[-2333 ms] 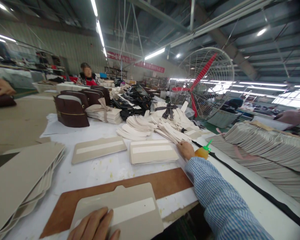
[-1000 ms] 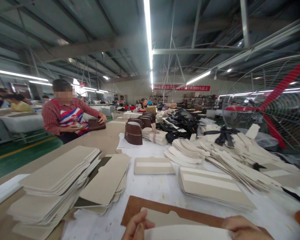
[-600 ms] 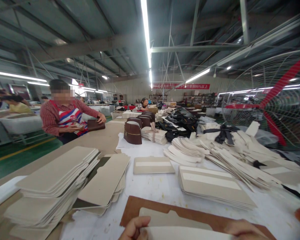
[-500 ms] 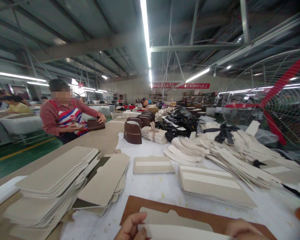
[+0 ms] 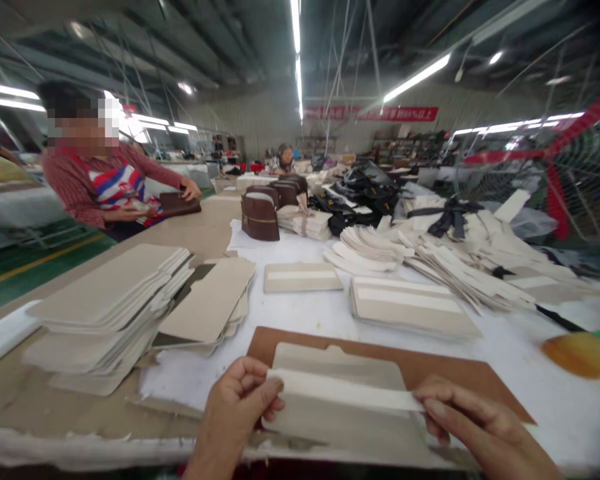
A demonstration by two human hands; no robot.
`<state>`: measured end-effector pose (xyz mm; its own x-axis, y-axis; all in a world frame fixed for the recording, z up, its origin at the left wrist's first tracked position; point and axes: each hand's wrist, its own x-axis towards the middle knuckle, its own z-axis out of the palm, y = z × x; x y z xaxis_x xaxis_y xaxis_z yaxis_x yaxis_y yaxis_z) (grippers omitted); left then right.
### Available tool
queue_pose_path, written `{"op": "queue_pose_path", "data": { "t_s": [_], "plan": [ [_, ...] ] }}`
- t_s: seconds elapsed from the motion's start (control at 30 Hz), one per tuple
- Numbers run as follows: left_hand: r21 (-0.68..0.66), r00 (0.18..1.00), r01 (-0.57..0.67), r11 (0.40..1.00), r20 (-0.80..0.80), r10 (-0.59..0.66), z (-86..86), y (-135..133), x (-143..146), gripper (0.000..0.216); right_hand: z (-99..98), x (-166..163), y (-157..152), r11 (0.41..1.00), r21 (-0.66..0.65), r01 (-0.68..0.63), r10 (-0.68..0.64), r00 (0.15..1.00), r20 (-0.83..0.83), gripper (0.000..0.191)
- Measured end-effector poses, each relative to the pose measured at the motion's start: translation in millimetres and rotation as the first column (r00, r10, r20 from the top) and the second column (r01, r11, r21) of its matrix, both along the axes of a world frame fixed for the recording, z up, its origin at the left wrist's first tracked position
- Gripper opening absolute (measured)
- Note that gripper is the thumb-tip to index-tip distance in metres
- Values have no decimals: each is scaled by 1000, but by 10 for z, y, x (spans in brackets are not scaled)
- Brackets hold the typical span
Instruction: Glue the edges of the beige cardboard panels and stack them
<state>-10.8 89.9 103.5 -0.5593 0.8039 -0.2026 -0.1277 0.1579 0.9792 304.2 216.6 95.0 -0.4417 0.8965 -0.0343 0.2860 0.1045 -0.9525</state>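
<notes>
Between my two hands a white strip (image 5: 340,395) is stretched sideways over a beige shaped panel (image 5: 350,433). My left hand (image 5: 243,407) pinches the strip's left end between thumb and fingers. At the other end, my right hand (image 5: 467,417) grips it the same way. The panel has a small raised tab on its far edge and lies on a brown board (image 5: 445,373). Whether the strip touches the panel along its whole length I cannot tell.
Beyond the board lie a beige panel with a white stripe (image 5: 300,285) and a stack of striped panels (image 5: 405,317). Plain panel stacks (image 5: 115,287) fill the left. Brown bags (image 5: 260,220) and white strips (image 5: 365,250) stand farther back. A person (image 5: 105,180) holds a brown piece at left.
The view has tilted down, so my hands, the strip and the panel show more fully. The strip is now seen stretched across the panel between both hands.
</notes>
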Motion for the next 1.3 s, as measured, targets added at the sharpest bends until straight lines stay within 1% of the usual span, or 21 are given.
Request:
{"op": "queue_pose_path", "data": {
  "t_s": [0.07, 0.13, 0.27, 0.37, 0.43, 0.53, 0.63, 0.7, 0.77, 0.9, 1.0, 1.07, 1.2, 1.3],
  "plan": [
    [-60, 999, 19, 998, -33, -21, 49, -35, -12, 43, -13, 74, -21, 998, -52, -30, 33, 997, 65, 46],
    [-101, 997, 53, 993, -49, -58, 76, -51, -28, 40, -38, 111, -47, 995, -96, -26, 36, 994, 102, 47],
    [-121, 989, 113, 986, -83, -124, 95, -54, -41, 35, -49, 94, -69, 985, -165, 58, -46, 996, 74, 45],
    [-122, 978, 130, 984, -151, -148, 100, -9, -55, 33, -20, 45, 7, 986, -152, 69, -55, 994, 94, 44],
    [-110, 958, 122, 986, -247, -146, 104, 53, -73, 31, -5, 7, 96, 991, -115, 64, -47, 988, 145, 44],
    [-107, 882, 99, 989, -451, -137, 105, 180, -100, 26, -9, -60, 245, 993, -66, 97, -85, 982, 170, 45],
    [-183, 759, 65, 981, -630, -167, 98, 308, -102, 21, -41, -138, 365, 991, -54, 120, -111, 981, 158, 47],
    [-227, 699, 32, 973, -691, -184, 89, 373, -87, 17, -71, -184, 417, 992, -43, 115, -106, 980, 168, 46],
    [-244, 668, 6, 970, -721, -185, 76, 415, -66, 16, -106, -214, 447, 995, -14, 99, -94, 977, 192, 44],
    [-269, 630, -18, 963, -751, -198, 32, 457, -41, 15, -190, -222, 472, 993, 87, 79, -99, 962, 255, 41],
    [-286, 625, -32, 958, -754, -204, -11, 474, -42, 9, -248, -206, 480, 988, 135, 80, -117, 949, 293, 40],
    [-299, 639, -43, 953, -742, -203, -31, 479, -46, 3, -271, -197, 480, 985, 149, 91, -134, 941, 310, 40],
    [-307, 667, -66, 949, -722, -187, -29, 476, -41, 19, -267, -186, 467, 978, 184, 97, -159, 920, 357, 41],
    [-297, 649, -77, 952, -739, -178, -14, 472, -31, 24, -245, -189, 451, 974, 212, 75, -155, 906, 393, 40]
  ]
}}
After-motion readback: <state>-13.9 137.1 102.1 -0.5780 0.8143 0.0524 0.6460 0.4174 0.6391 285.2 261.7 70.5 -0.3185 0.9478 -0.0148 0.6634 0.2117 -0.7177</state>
